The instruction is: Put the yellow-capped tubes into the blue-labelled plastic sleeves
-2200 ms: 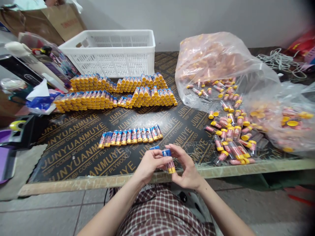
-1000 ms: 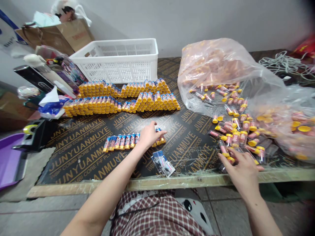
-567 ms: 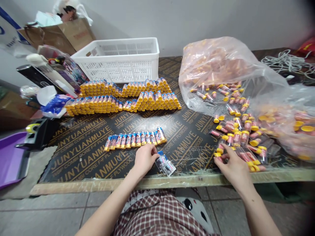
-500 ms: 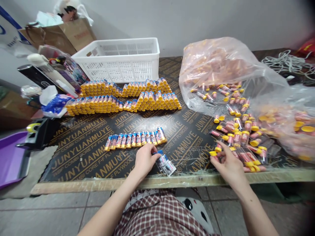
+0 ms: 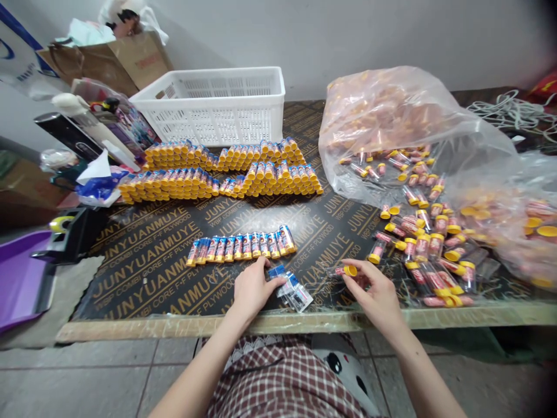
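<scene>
My right hand [image 5: 369, 287] pinches a small clear tube with a yellow cap [image 5: 349, 270] above the dark table. Close to the table's front edge, my left hand [image 5: 255, 290] has its thumb and fingers on a small pile of blue and clear printed wrappers [image 5: 289, 287]. Just beyond it stands a row of blue-labelled tubes with yellow caps [image 5: 243, 246]. Loose tubes with pink contents and yellow caps [image 5: 421, 247] lie heaped to the right of my right hand.
Stacked blue-and-yellow tubes [image 5: 174, 184] sit before a white basket [image 5: 209, 113]. A large plastic bag [image 5: 391, 104] of tubes lies at the back right. On the left are a tape dispenser [image 5: 72, 235], a purple dustpan [image 5: 26, 273] and tissues [image 5: 98, 180].
My right hand has moved left from the loose heap with a yellow-capped tube in its fingers. My left hand has stayed by the wrappers, its thumb now lying over them.
</scene>
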The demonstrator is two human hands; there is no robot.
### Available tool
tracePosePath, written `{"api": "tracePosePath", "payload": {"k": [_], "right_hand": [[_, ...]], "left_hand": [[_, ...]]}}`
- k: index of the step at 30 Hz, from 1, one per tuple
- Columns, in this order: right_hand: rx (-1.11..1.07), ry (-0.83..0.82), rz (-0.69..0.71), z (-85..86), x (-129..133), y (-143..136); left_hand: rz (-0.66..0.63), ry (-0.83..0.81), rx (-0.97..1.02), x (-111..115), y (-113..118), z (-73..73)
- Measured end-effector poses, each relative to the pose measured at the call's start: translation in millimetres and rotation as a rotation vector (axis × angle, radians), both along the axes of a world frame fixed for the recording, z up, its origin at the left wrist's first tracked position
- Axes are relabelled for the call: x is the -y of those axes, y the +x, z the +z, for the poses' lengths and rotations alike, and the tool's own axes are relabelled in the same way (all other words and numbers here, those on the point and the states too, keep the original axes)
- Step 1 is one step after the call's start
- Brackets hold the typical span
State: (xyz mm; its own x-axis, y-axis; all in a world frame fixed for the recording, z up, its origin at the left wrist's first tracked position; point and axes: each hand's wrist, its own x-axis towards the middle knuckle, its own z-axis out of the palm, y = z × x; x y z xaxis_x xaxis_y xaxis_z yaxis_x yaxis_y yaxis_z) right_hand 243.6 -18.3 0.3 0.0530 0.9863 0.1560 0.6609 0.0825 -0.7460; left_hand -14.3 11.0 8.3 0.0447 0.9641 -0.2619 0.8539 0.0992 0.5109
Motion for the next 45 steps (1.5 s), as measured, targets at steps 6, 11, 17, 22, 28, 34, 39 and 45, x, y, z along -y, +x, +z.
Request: {"api": "tracePosePath", "payload": {"k": [6,11,17,22,28,34,39,45], "right_hand": [[0.004,0.019,-0.007,1.6,1.2,-3.0],[0.001,0.002,-0.008,1.0,1.9,-2.2],[-0.012,0.011,0.014,-0.5,2.6,-2.2],[-0.060,0.032,0.010,0.3,3.6,-6.2],[-0.101,0.052,0.038,4.5,3.1,-14.2],[-0.106,0.069,0.053,7.8,3.9,-20.2],[-0.142,0.093,0.032,11.0,8.0,-27.9],[-0.362,0.131,0.057,13.5,15.1,-45.7]], "left_hand": [[0.019,0.052,-0.019,4.4,-8.7,-7.3],[0.086,0.116,-0.026,7.6,-21.4,-12.0],[0.137,0.109,0.091,8.8,-31.0,-12.3],[0.270,0.042,0.427,11.1,-35.1,-12.9],[0.347,-0.014,0.630,14.4,-34.7,-11.7],[0.154,0.154,0.295,20.6,-34.7,-7.7],[0.207,0.216,0.436,19.6,-32.0,-8.2],[0.571,-0.095,1.119,6.9,-18.8,-3.6]]}}
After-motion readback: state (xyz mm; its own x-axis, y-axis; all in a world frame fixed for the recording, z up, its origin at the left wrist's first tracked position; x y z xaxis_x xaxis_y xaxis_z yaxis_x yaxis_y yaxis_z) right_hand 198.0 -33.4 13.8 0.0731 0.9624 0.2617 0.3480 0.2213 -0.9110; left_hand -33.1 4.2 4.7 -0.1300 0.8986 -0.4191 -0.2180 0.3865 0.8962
